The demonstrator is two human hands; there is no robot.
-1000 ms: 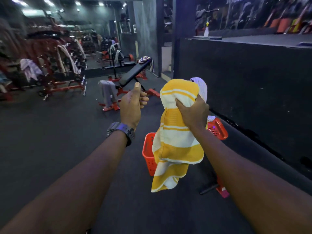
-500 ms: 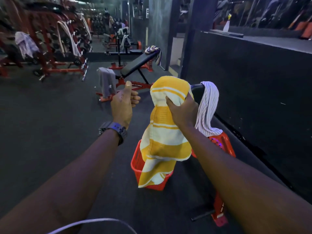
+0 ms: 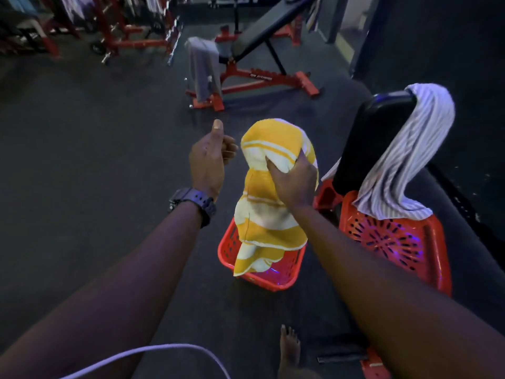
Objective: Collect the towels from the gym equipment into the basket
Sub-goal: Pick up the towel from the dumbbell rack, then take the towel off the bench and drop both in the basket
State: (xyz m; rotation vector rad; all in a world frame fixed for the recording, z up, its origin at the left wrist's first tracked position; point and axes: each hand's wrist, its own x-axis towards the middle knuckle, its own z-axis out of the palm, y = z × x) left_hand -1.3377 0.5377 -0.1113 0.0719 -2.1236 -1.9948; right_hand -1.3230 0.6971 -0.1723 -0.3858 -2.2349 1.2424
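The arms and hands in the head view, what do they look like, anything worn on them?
Both forearms are bare, with no sleeves in view and no gloves. The left hand has a dark chunky wristwatch strapped at the wrist. The right hand and its wrist carry nothing that shows. No rings can be made out.

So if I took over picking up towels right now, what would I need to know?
Right hand: gripping the yellow striped towel, its bottom end dipping into the red basket on the floor.
Left hand: holds nothing, fist closed, thumb up.
Done: none fully in the basket yet.
Left: drop this towel, then fetch the white striped towel draped on the black pad beside you and the grey towel on the bench ahead.
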